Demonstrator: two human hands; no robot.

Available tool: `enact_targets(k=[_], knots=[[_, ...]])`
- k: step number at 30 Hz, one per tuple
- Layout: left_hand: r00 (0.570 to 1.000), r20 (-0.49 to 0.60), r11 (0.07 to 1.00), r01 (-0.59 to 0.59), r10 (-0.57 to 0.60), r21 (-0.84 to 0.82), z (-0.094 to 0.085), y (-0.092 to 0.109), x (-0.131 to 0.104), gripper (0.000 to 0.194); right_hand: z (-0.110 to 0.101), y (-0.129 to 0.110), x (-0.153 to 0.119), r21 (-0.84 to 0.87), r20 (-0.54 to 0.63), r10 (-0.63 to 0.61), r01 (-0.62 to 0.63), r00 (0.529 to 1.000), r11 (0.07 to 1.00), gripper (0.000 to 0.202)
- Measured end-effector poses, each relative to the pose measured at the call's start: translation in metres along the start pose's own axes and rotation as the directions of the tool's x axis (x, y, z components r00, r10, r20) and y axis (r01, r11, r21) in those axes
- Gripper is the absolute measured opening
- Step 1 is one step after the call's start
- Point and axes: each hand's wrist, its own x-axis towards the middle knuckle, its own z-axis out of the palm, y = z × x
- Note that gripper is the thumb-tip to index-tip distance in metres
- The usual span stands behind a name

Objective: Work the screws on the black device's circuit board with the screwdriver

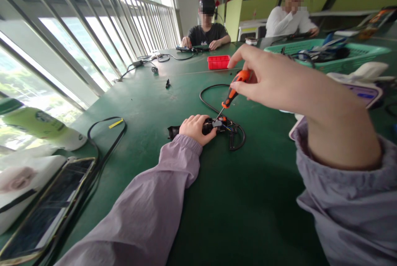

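My left hand (196, 129) is wrapped round a black handheld device (175, 132) lying on the green table (149, 105). The device's right part is opened up, with thin coloured wires and a small orange piece showing. In my right hand (263, 76) is an orange and black screwdriver (235, 88), gripped by its handle and tilted. Its metal shaft points down to the left and its tip meets the opened part beside my left thumb; the exact contact point is too small to make out. A black cable (203, 96) loops behind and to the right of the device.
A red basket (218, 62) stands beyond my hands, a green basket (356, 53) with tools at the right. Phone (49, 208), strap (108, 158) and bottle (40, 125) lie left. A small black piece (168, 84) rests mid-table. Two people sit across.
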Motion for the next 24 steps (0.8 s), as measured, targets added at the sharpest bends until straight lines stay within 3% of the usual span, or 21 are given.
enact_targets(k=[4,9,12,16,21,24], knots=[[1.000,-0.001,1.000,-0.002,0.002,0.009,0.0009,0.0000,0.0001,0.042,0.0003,-0.0015,-0.0017,0.019,0.059,0.041,-0.043,0.997,0.999,0.028],[1.000,-0.002,1.000,0.000,0.000,0.007,0.0007,0.0006,0.0006,0.043,0.0031,-0.0023,0.0004,0.014,-0.043,-0.026,0.027,0.999,1.000,0.033],[1.000,0.003,1.000,0.005,-0.005,0.009,-0.0003,0.0013,0.0005,0.043,0.0028,-0.0044,-0.0002,-0.004,-0.008,0.011,-0.011,1.000,1.000,0.022],[1.000,0.013,1.000,0.006,-0.006,0.011,-0.0019,0.0026,0.0005,0.042,0.0026,-0.0052,-0.0025,0.014,0.030,0.067,-0.067,0.997,0.998,0.024],[1.000,0.009,1.000,0.007,-0.007,0.010,-0.0017,0.0015,0.0003,0.043,0.0044,-0.0029,-0.0032,-0.014,-0.053,-0.030,0.029,0.998,0.999,0.027],[1.000,0.005,1.000,0.005,-0.005,0.014,-0.0009,0.0004,0.0002,0.043,0.0025,-0.0064,-0.0032,-0.058,0.016,0.016,-0.015,1.000,0.998,0.015]])
